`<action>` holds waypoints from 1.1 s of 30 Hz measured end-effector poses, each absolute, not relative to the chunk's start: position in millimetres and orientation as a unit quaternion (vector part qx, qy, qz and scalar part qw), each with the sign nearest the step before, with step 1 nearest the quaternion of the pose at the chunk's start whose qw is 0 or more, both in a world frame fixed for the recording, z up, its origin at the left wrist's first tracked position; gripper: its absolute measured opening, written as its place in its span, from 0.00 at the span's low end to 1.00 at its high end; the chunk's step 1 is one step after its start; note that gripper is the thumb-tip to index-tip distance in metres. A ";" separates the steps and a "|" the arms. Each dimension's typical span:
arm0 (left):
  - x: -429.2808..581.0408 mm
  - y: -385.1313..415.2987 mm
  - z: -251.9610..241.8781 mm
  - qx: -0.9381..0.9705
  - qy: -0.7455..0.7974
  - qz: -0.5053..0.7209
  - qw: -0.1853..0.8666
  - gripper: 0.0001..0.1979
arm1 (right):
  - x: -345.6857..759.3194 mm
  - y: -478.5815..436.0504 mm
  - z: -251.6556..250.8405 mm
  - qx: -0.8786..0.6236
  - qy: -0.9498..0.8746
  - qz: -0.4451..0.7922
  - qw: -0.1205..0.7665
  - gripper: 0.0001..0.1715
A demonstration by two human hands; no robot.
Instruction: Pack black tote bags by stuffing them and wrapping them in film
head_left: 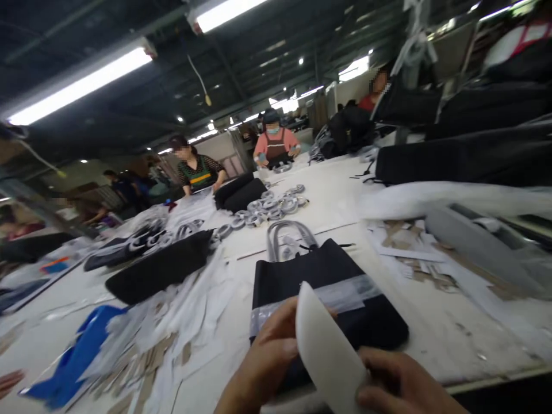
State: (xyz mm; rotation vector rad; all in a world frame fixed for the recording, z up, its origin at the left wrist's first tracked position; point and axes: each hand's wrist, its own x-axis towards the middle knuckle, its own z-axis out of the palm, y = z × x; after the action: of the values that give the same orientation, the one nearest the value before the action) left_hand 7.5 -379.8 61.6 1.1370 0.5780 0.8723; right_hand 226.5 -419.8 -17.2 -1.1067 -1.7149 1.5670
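Observation:
Between my two hands I hold a curved white sheet [325, 351], thin and smooth, with a rounded top end. My left hand [276, 345] grips its left edge, thumb at the front. The fingers of my right hand [394, 376] pinch its lower right edge. Just beyond lies a black handbag [297, 273], flat on the white table [328, 198], with a clear plastic band [351, 293] across it. Its grey handles [287, 233] point away from me. Part of the bag is hidden behind my hands and the sheet.
Left are paper strips [146, 362], a blue plastic piece [81, 351] and a black bag piece [159, 270]. Coiled grey straps [269, 207] lie farther back. On the right are cardboard scraps [418, 253] and black bags [457, 158]. Co-workers stand beyond; another person's hand [11, 382] shows far left.

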 end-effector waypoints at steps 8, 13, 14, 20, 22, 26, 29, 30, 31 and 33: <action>37.1 -364.9 92.4 0.829 0.221 0.422 0.292 0.12 | 275.4 -408.5 -14.0 -0.574 -0.566 0.253 0.535 0.18; 82.8 -355.6 84.7 0.929 0.043 0.368 -0.001 0.08 | 277.9 -410.5 -1.6 -0.470 -0.376 0.521 0.605 0.26; 91.1 -354.2 80.1 0.940 0.013 0.340 -0.011 0.08 | 277.6 -410.6 1.0 -0.443 -0.366 0.563 0.594 0.27; 104.2 -314.5 58.9 0.975 -0.051 0.193 0.098 0.17 | 304.7 -396.9 -1.0 -0.506 -0.325 0.529 0.599 0.23; 99.4 -280.0 52.7 0.964 0.081 0.215 0.130 0.19 | 319.9 -384.5 -4.9 -0.501 -0.275 0.507 0.645 0.25; 97.5 -199.2 25.1 0.898 0.349 0.224 0.149 0.16 | 338.8 -347.8 -12.9 -0.484 -0.255 0.460 0.700 0.23; 104.1 -159.4 -2.0 0.880 0.373 0.209 0.207 0.15 | 338.7 -315.9 -19.6 -0.487 -0.274 0.435 0.706 0.23; 106.4 -152.5 -9.6 0.877 0.372 0.211 0.220 0.14 | 336.6 -305.3 -21.9 -0.483 -0.273 0.431 0.712 0.22; 108.4 -148.4 -15.8 0.873 0.371 0.216 0.230 0.13 | 333.9 -295.1 -24.1 -0.475 -0.269 0.427 0.721 0.22; 110.1 -146.4 -24.1 0.858 0.378 0.240 0.251 0.12 | 327.2 -276.5 -28.2 -0.457 -0.260 0.423 0.738 0.22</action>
State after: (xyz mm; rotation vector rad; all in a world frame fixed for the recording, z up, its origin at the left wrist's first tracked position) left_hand 110.1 -146.4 -24.1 2.3360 1.0275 0.6542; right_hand 327.2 -276.5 -28.2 -1.0042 -0.5705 0.9276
